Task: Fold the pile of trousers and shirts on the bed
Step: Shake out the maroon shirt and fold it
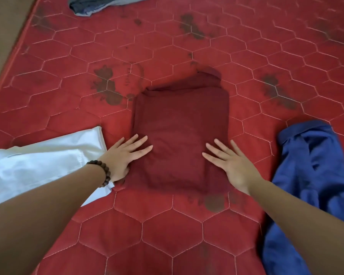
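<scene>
grey garment (99, 4) cut off at top edge (type unclear), blue garment (306, 175) cropped below

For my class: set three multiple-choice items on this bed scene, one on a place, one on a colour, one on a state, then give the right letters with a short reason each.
1. Where does the white garment lie?
A. To the left of the maroon garment
B. On top of the maroon garment
C. At the far edge of the bed

2. What colour is the crumpled garment on the right side?
A. Green
B. Blue
C. Yellow

3. How are the two hands placed?
A. Both lifted clear of the cloth
B. Both curled round a hanger
C. Both flat on the maroon garment

Key: 1 A, since the white cloth sits beside the left hand, left of the folded piece. 2 B, since the loose cloth near the right hand is plainly blue. 3 C, since the fingers of both hands lie straight on the folded maroon cloth.
</scene>
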Available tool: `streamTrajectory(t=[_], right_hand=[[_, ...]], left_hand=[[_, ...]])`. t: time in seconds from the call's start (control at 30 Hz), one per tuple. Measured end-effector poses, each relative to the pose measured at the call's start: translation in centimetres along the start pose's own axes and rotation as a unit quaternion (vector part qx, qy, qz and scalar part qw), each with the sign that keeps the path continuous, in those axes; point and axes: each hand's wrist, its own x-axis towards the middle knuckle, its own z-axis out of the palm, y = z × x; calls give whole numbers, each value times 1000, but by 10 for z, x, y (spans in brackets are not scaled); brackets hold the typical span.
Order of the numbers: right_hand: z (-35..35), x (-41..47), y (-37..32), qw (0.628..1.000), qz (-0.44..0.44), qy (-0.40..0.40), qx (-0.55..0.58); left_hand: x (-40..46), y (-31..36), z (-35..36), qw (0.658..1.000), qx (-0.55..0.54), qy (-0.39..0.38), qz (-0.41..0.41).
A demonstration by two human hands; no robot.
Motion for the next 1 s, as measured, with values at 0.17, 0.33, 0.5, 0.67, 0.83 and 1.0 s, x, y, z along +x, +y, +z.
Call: streamTrajectory(t=[0.17,0.33,0.5,0.67,0.83,1.0], right_hand=[[-10,-9,-6,991,14,-17,135],[-31,-46,-4,940,31,-135,312],[-70,-30,29,776,168,-152,589],[-51,15,41,657,329,-121,668],[-30,31,29,781,386,122,476],[-26,38,10,734,349,186,551]], left_hand=[[-6,23,-18,997,-63,19,-30],[-23,43,-44,946,-305,-93,-52],[6,34,-63,789,-567,-58,-228],[47,47,-48,586,-733,82,-336],[54,49,-28,687,-627,167,-326],[62,53,-26,769,-510,239,-301]])
